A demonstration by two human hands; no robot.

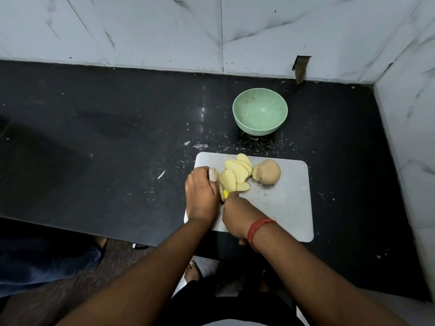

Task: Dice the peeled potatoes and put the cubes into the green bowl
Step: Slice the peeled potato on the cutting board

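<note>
Mid-slice on pale grey rectangular cutting board (282,208) on black desk (94,137). Right hand (237,220) gripped yellow-handled knife (224,194). Left hand (201,196) curled over potato end (213,174). Pale yellow slices (235,174) fanned beside whole potato (268,171). Round green bowl (260,111) empty, behind board. Best kept fingertips tucked, cuts even.

Pale yellow potato slices (236,172) fanned on a light grey cutting board (287,203), beside a tan-brown potato piece (268,171) and a bright yellow knife handle (225,194). Beyond the board, a mint-green bowl (260,111) faintly speckled inside, on a black countertop (117,137) flecked with white. Behind the bowl, white wall tiles (164,27) veined grey like marble; near the board, a red thread band (257,228) on the right wrist.
</note>
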